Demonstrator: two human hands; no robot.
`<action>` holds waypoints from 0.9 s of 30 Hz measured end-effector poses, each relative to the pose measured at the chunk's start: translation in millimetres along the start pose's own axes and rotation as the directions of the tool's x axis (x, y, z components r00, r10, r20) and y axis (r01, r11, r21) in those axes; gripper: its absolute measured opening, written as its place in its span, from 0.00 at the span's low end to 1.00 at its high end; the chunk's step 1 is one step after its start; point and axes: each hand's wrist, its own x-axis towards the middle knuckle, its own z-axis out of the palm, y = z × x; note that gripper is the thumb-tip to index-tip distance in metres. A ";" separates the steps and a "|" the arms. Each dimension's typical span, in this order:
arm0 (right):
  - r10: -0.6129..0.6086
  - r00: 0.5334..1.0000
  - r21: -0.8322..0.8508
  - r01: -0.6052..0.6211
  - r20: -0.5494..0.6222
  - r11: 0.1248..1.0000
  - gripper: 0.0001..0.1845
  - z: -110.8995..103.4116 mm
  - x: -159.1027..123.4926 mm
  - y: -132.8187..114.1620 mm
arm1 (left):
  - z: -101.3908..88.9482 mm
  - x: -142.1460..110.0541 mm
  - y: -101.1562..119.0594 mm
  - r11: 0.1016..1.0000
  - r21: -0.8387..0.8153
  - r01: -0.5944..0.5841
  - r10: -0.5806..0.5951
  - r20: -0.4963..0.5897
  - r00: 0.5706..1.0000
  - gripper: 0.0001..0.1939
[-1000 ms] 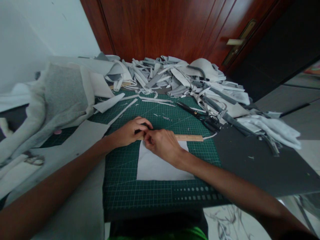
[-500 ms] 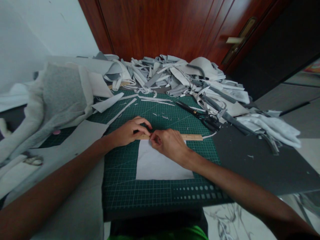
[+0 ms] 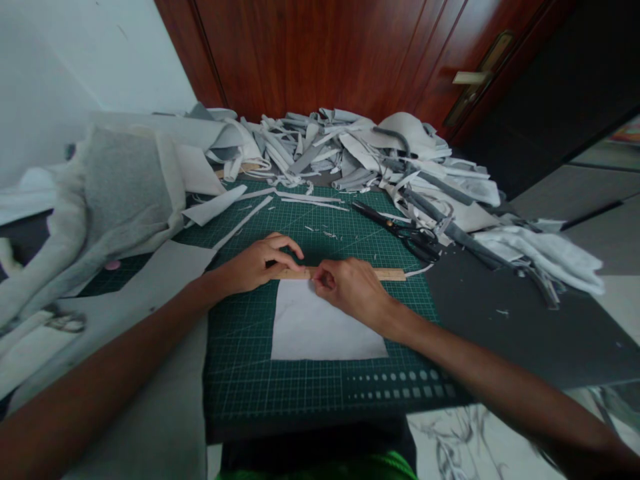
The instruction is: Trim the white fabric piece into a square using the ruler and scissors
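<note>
A white fabric square (image 3: 325, 330) lies on the green cutting mat (image 3: 250, 380). Along its far edge rests a wooden ruler (image 3: 390, 274). My left hand (image 3: 255, 262) presses its fingertips on the ruler's left end. My right hand (image 3: 350, 288) is closed in a pinch against the ruler's near edge, at the top of the fabric; what it pinches is too small to make out.
Black scissors (image 3: 400, 230) lie on the mat's far right. A heap of grey and white fabric strips (image 3: 350, 150) fills the back. Grey cloth (image 3: 125, 193) is piled at the left, and a white sheet (image 3: 150, 373) lies beside the mat. A wooden door (image 3: 325, 53) stands behind.
My right hand has slid rightward along the ruler's near edge. My left hand and the ruler have stayed in place.
</note>
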 end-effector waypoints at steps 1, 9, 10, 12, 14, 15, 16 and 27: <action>0.005 1.000 0.002 -0.005 0.002 1.000 0.07 -0.8 -0.6 0.7 | 0.0 0.2 0.2 1.000 0.000 0.000 0.000 -0.002 1.000 0.15; 0.026 1.000 0.019 -0.026 -0.007 0.999 0.07 -6.4 -7.0 8.7 | 0.0 -0.3 0.6 1.000 0.001 0.001 -0.001 0.000 1.000 0.15; 0.032 0.999 0.023 -0.031 -0.008 0.999 0.06 -6.7 -7.7 10.1 | -0.1 -0.5 0.6 1.000 0.000 0.002 -0.002 0.001 1.000 0.15; 0.040 0.999 0.027 -0.040 -0.013 0.999 0.06 -7.4 -9.1 12.9 | -0.3 -0.9 0.5 1.000 0.001 0.007 -0.007 0.003 1.000 0.15; 0.040 0.999 0.031 -0.039 -0.022 0.999 0.06 -8.2 -10.3 15.3 | -0.6 -0.9 0.7 1.000 0.003 0.010 -0.010 0.005 1.000 0.16; 0.038 0.999 0.034 -0.037 -0.024 0.999 0.06 -8.8 -11.0 16.4 | -0.6 -0.8 0.8 1.000 0.005 0.011 -0.011 0.005 1.000 0.16; 0.037 0.999 0.038 -0.036 -0.024 0.999 0.06 -9.4 -11.5 17.3 | -0.7 -0.6 1.0 1.000 0.006 0.013 -0.013 0.003 1.000 0.16; 0.094 0.996 0.032 -0.094 -0.007 0.995 0.05 -17.6 -18.3 25.8 | -1.2 0.1 1.1 1.000 0.004 0.023 -0.023 0.005 1.000 0.16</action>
